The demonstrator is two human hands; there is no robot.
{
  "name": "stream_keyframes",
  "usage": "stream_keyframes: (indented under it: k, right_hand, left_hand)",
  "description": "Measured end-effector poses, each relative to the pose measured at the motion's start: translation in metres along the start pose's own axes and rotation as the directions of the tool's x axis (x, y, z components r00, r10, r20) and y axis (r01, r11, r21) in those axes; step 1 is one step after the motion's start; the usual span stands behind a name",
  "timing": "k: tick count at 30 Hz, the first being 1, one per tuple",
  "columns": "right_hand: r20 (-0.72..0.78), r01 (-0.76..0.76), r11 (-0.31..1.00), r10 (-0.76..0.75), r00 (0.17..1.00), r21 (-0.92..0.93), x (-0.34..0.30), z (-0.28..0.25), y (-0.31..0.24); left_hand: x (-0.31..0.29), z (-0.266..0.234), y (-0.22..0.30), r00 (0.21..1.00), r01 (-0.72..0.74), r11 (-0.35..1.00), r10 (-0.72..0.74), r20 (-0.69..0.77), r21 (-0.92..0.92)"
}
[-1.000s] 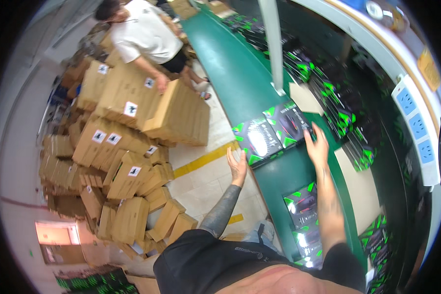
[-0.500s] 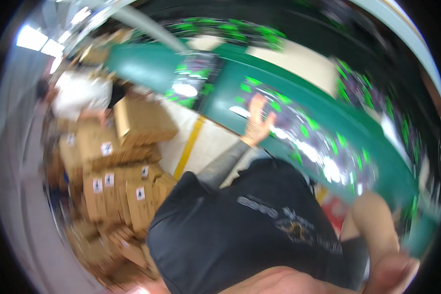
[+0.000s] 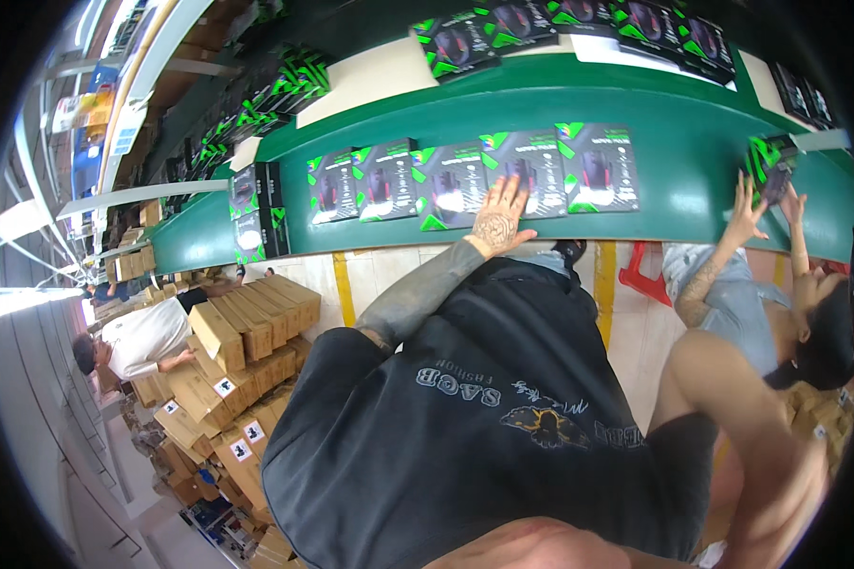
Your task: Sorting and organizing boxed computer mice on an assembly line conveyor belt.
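Warehouse packing floor seen through fisheye lens. Long green conveyor belt [image 3: 693,180] curves across upper frame; cream work surface [image 3: 380,81] runs behind it. Pale tiled floor [image 3: 389,270] below, crossed by yellow line [image 3: 343,289]. Stacks of brown cardboard cartons [image 3: 247,332] crowd left side. Red stool [image 3: 643,275] near belt. Bright daylight glares from far left [image 3: 14,302]; grey metal rail [image 3: 152,197] spans belt.

A green conveyor belt [image 3: 693,180] ran across the upper view. Stacks of brown cardboard cartons [image 3: 247,327] stood on the floor at left, with a person in a white shirt [image 3: 147,341] bent beside them. A second person in a grey top [image 3: 740,303] reached up at the belt's right end. A yellow floor line [image 3: 343,284] showed below the belt.
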State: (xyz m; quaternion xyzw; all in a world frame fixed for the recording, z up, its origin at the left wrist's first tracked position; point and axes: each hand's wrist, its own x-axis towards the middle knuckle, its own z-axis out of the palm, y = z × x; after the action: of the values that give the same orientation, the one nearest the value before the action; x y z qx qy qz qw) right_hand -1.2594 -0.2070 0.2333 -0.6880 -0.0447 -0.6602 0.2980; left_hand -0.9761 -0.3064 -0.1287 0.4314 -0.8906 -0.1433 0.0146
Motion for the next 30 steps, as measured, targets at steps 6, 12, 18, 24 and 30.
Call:
stream_keyframes:
  k: [6, 12, 18, 24, 30]
  right_hand:
    - [-0.776, -0.923, -0.062, 0.563, 0.283, -0.381, -0.215, -0.112, 0.152]
    - [-0.733, -0.779, -0.410, 0.674, 0.091, -0.474, -0.361, -0.090, 0.205]
    - [-0.738, -0.707, -0.243, 0.364, 0.568, -0.664, -0.338, -0.069, 0.197]
    - [-0.573, -0.871, 0.028, 0.743, 0.346, -0.490, -0.299, -0.029, 0.166]
    - [-0.274, -0.711, 0.321, 0.763, 0.586, -0.625, -0.304, 0.018, 0.137]
  left_hand:
    - [0.025, 0.017, 0.012, 0.987, 0.159, 0.981, -0.160, 0.004, 0.108]
    - [0.005, -0.005, 0.004, 0.991, 0.111, 0.993, -0.114, 0.070, 0.045]
    - [-0.028, 0.000, -0.002, 0.819, 0.452, 0.642, -0.574, 0.002, -0.619]
    - [-0.079, 0.023, -0.001, 0.838, 0.326, 0.713, -0.522, -0.159, -0.621]
    - [-0.093, 0.031, 0.023, 0.862, 0.299, 0.785, -0.466, -0.199, -0.543]
